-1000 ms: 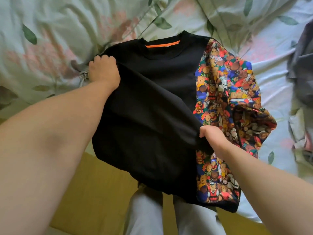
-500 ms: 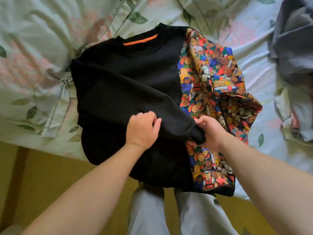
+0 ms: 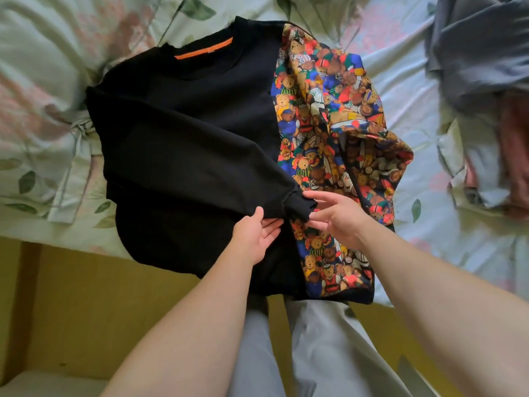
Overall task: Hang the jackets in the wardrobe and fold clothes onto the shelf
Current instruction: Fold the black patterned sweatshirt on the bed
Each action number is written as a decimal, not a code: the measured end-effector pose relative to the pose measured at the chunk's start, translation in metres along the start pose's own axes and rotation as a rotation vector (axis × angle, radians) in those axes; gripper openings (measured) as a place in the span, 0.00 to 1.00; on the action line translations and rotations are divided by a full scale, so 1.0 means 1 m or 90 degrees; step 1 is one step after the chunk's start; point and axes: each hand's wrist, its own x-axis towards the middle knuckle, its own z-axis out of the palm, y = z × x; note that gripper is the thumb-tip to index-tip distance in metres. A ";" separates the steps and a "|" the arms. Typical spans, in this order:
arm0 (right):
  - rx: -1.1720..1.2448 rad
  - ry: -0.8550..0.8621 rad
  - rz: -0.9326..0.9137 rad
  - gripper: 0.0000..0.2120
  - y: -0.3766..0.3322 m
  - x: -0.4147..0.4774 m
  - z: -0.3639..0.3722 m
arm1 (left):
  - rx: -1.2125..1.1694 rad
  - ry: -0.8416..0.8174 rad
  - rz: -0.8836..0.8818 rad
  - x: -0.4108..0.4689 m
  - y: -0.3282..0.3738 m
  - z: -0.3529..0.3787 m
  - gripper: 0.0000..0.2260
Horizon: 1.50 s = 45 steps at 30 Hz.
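A black sweatshirt (image 3: 183,144) with an orange neck tape and a teddy-bear print right side (image 3: 320,116) lies flat on the bed, its hem hanging over the bed edge. Its black sleeve is folded across the chest, ending in the cuff (image 3: 300,206) near the print panel. My left hand (image 3: 254,236) sits at the sleeve's lower edge, thumb against the cloth and fingers straight. My right hand (image 3: 335,219) is just right of the cuff, its spread fingertips touching it.
The bed carries a pale green floral sheet (image 3: 43,81). A heap of grey clothes (image 3: 481,53) and a pinkish cloth (image 3: 515,156) lie at the right. Below the bed edge is a yellow-brown surface (image 3: 86,305), with my grey trouser legs (image 3: 315,353).
My left hand went from the sweatshirt's shoulder down to the sleeve near the cuff. The sleeve now lies across the chest, and both hands have loosened their hold.
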 end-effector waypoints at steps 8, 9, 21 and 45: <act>-0.233 -0.005 -0.099 0.22 -0.002 -0.001 0.008 | -0.023 -0.055 -0.019 -0.008 -0.002 0.014 0.18; -0.264 0.002 -0.118 0.19 -0.001 0.000 0.008 | -0.026 -0.038 -0.012 -0.007 -0.001 0.016 0.17; -0.484 0.069 -0.221 0.17 0.025 0.016 0.011 | -0.034 0.036 0.008 0.002 0.003 0.014 0.14; -0.326 0.382 -0.114 0.09 0.046 0.012 0.011 | 0.360 0.286 0.032 -0.002 -0.019 0.033 0.18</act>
